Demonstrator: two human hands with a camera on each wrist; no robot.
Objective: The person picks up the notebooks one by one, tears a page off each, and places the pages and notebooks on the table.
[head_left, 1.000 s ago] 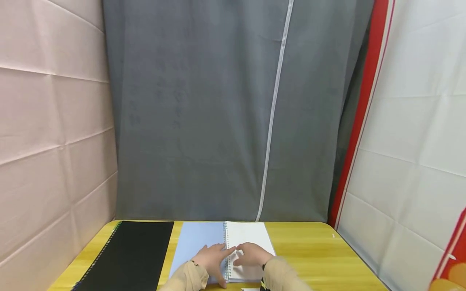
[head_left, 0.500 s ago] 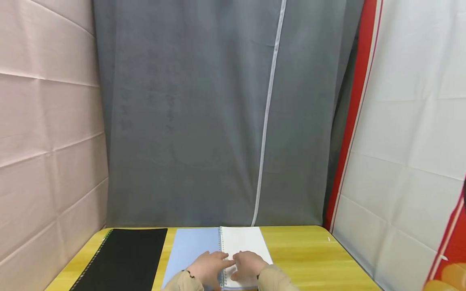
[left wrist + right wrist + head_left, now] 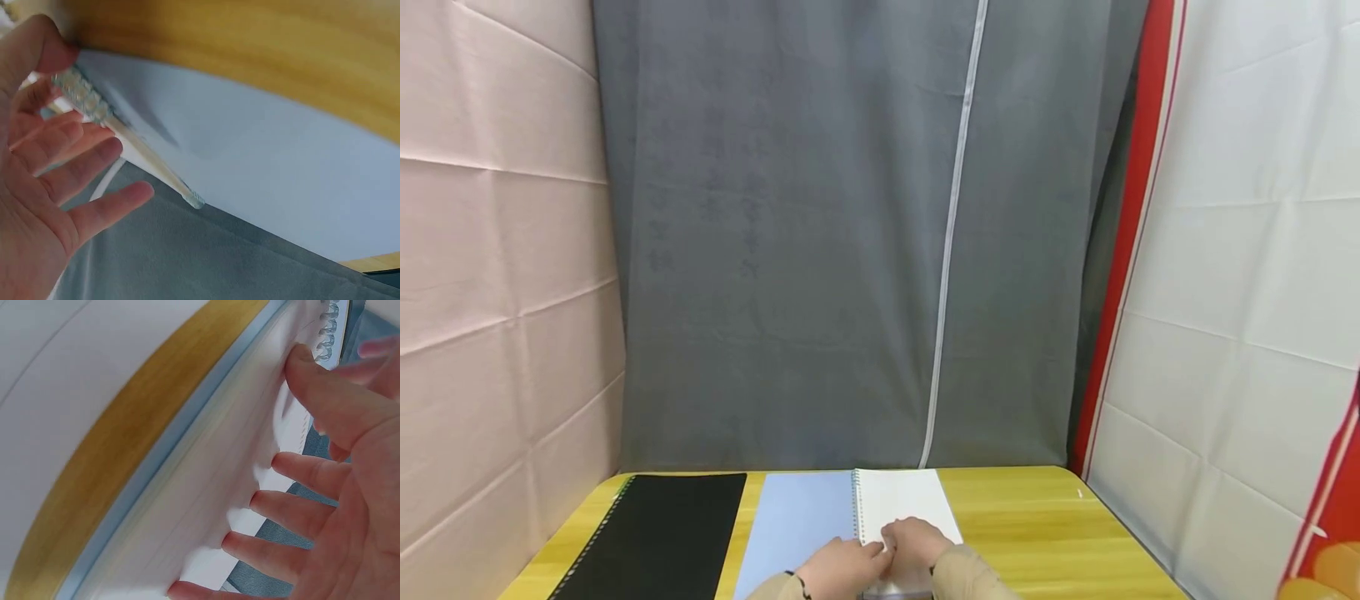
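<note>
Grey curtain (image 3: 865,233) is hung behind the yellow table (image 3: 1022,533); white pages (image 3: 902,500) are touched by right hand (image 3: 917,542), fingers spread; left hand (image 3: 838,567), relaxed, is pressed beside the spiral binding (image 3: 858,508); black folder (image 3: 655,533) further left.

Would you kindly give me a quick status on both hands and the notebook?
Left hand open at spiral binding. Right hand open, fingers on white page. Spiral notebook lies open on table. Black folder lies apart, left.

We see a yellow wood-grain bench (image 3: 1015,533) carrying a notebook (image 3: 902,500) with white pages, a pale blue cover (image 3: 793,517) and a pale wire spiral (image 3: 87,103). Beside it lies a plain black sheet (image 3: 658,533). Behind hang a grey curtain (image 3: 820,250), a red stripe (image 3: 1131,233) and pinkish and white panels.
</note>
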